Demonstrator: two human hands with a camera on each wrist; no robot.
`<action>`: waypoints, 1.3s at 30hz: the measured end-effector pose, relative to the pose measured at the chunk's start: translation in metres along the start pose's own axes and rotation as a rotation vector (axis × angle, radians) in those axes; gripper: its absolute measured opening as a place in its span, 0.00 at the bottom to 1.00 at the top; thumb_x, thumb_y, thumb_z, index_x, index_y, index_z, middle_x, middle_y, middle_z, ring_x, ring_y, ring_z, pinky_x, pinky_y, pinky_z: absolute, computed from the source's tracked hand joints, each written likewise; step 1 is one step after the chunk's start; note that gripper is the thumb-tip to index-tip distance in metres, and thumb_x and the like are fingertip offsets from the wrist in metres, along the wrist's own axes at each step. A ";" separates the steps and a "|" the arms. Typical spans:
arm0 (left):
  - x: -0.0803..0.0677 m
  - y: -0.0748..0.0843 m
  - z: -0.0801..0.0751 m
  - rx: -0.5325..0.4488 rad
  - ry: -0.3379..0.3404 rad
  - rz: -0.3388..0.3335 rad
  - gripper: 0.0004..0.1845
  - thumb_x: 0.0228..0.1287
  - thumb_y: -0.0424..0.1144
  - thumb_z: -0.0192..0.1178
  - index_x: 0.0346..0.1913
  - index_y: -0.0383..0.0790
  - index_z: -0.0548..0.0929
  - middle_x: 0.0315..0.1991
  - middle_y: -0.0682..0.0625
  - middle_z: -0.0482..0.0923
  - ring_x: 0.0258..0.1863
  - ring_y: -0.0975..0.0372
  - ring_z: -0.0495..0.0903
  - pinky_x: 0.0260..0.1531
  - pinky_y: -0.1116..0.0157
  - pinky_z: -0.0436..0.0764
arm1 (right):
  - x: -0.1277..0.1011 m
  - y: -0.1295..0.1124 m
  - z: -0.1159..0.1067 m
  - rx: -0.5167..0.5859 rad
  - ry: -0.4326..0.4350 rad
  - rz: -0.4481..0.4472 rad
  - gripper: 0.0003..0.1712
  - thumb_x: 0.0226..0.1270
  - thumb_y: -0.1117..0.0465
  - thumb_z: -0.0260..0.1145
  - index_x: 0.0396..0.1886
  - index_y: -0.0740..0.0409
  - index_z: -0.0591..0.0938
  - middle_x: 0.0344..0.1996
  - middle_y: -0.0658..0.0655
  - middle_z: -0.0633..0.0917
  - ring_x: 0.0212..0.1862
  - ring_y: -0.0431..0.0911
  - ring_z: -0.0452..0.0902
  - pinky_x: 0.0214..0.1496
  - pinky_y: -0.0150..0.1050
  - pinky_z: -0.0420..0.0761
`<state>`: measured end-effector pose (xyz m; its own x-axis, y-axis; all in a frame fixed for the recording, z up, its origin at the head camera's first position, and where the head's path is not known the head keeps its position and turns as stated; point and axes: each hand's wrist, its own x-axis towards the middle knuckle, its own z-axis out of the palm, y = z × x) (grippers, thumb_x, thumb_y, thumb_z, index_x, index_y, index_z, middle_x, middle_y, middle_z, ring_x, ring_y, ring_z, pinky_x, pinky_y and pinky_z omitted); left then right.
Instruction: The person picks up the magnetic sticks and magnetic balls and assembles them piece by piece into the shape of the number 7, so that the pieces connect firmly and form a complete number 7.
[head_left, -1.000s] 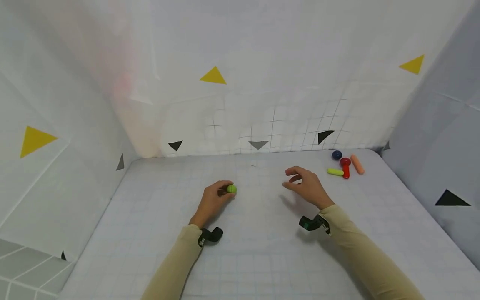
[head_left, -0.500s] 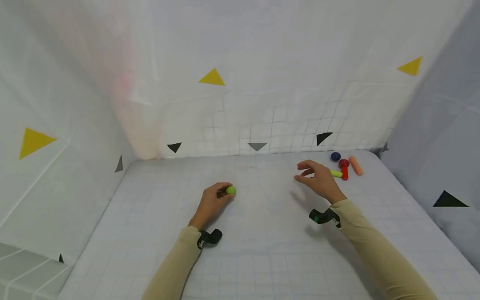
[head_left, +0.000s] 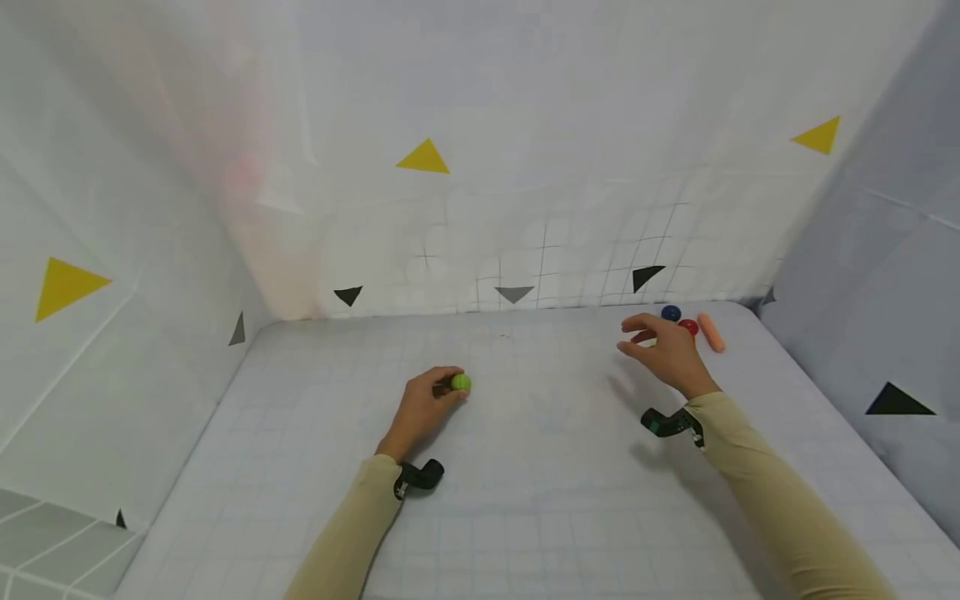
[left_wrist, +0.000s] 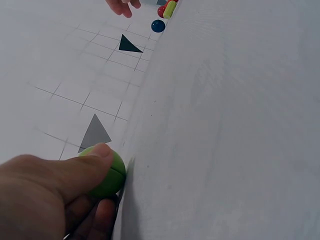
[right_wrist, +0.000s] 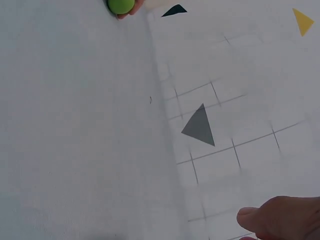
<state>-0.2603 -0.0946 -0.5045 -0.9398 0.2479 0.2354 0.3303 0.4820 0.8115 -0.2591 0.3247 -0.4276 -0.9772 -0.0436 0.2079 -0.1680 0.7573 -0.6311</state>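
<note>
On the far left we see the side wall [head_left: 112, 250] of a white, gridded enclosure, marked with a yellow triangle [head_left: 66, 283]. The gridded floor [head_left: 525, 500] spreads out from it under both arms.

Left of centre, the left hand [head_left: 423, 408] rests on the floor with its thumb and fingers curled round a small green ball [head_left: 461, 382] — the left wrist view shows the thumb lying over the top of the ball and a finger tucked beneath it. The ball sits on the floor roughly mid-way across, well short of the back wall [head_left: 525, 208]. A black wrist camera [head_left: 420, 477] sits at the cuff of the tan sleeve [head_left: 337, 542].

Further right, the right hand [head_left: 663, 350] hovers above the floor with its fingers loosely bent and apart, holding nothing. Just beyond its fingertips, near the back right corner, lies a small cluster — a dark blue ball [head_left: 671, 312], a red piece [head_left: 688, 327] partly hidden by the hand, and an orange stick [head_left: 711, 332]. In the left wrist view we also make out a yellow-green stick [left_wrist: 169, 9] lying against the red piece.

On the right wall [head_left: 885, 292] we see a black triangle [head_left: 896, 402].
</note>
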 end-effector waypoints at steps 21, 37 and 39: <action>0.002 -0.004 -0.001 -0.009 -0.005 0.004 0.21 0.66 0.36 0.74 0.61 0.40 0.85 0.52 0.47 0.85 0.48 0.58 0.84 0.51 0.59 0.83 | 0.006 0.044 -0.026 -0.131 0.038 -0.050 0.18 0.67 0.77 0.62 0.55 0.73 0.81 0.51 0.73 0.84 0.51 0.67 0.79 0.54 0.61 0.76; 0.000 0.001 -0.001 -0.005 -0.003 0.000 0.21 0.66 0.35 0.74 0.61 0.39 0.85 0.52 0.47 0.85 0.48 0.57 0.84 0.51 0.58 0.83 | 0.012 0.071 -0.024 -0.173 -0.008 0.066 0.20 0.67 0.74 0.62 0.58 0.74 0.80 0.50 0.72 0.83 0.48 0.63 0.78 0.48 0.58 0.79; 0.000 0.001 -0.001 -0.010 -0.003 0.000 0.21 0.66 0.35 0.74 0.61 0.39 0.85 0.52 0.46 0.85 0.48 0.57 0.84 0.52 0.58 0.83 | 0.012 0.073 -0.024 -0.175 -0.004 0.062 0.20 0.67 0.74 0.62 0.58 0.74 0.80 0.49 0.72 0.84 0.48 0.62 0.78 0.48 0.58 0.79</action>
<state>-0.2599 -0.0951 -0.5027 -0.9396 0.2505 0.2332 0.3291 0.4737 0.8169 -0.2795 0.3953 -0.4533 -0.9856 0.0047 0.1692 -0.0822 0.8605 -0.5028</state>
